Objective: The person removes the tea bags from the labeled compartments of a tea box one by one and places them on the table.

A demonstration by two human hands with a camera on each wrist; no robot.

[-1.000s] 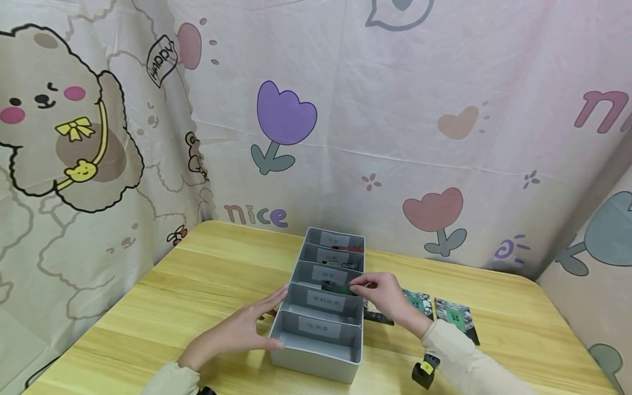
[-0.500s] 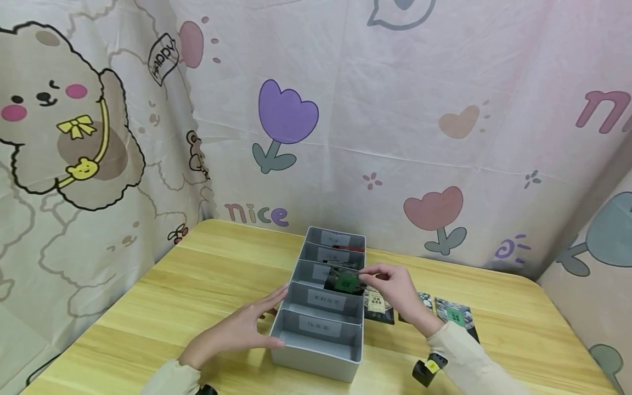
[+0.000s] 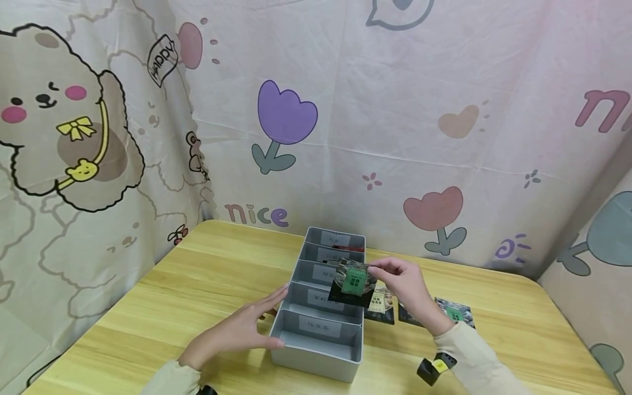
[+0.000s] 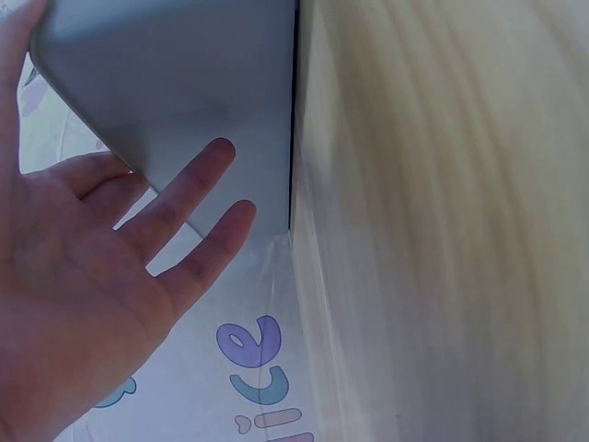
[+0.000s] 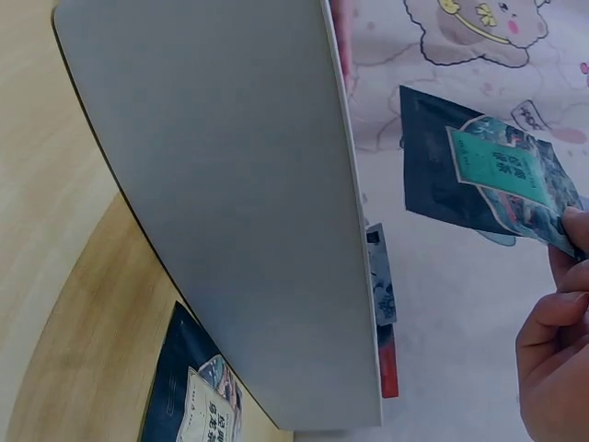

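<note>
Here, right hand holds green-labelled packet above grey divided box, fingers clamped on packet's corner, left hand at box's nine o'clock side, fingers apart.

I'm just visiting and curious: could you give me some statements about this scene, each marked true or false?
1. The right hand pinches a green-labelled packet. True.
2. The left hand holds a packet too. False: it holds none and is at the side of the gray box.
3. The gray box has five compartments. True.
4. The loose packets are left of the box. False: the loose packets lie to its right.
</note>
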